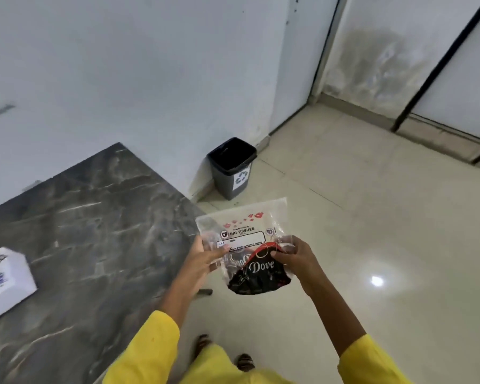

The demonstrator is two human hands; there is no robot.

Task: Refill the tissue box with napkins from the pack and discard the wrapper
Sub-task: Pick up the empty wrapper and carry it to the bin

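Yellow sleeves (150, 353) fill the bottom edge of the frame, with two sandalled feet (225, 353) between them on the pale tiled floor (372, 217). Just above, at lower centre, the wrapper (244, 239) is held flat in the air over the floor, beside the corner of the dark marble counter (89, 223). The left hand (205, 259) pinches its left edge; the right hand (294, 259) grips its right side, thumb on top. Beyond it, at centre frame, an open grey bin (232, 167) with a black liner and a recycling label stands against the white wall (122, 65), nothing lying between wrapper and bin. The white tissue box (3, 281) sits on the counter at the far left edge, well apart. The wrapper looks limp and emptied: clear plastic, red lip prints, "BIG TISSUES" lettering, a black-and-red "Dove" panel below.
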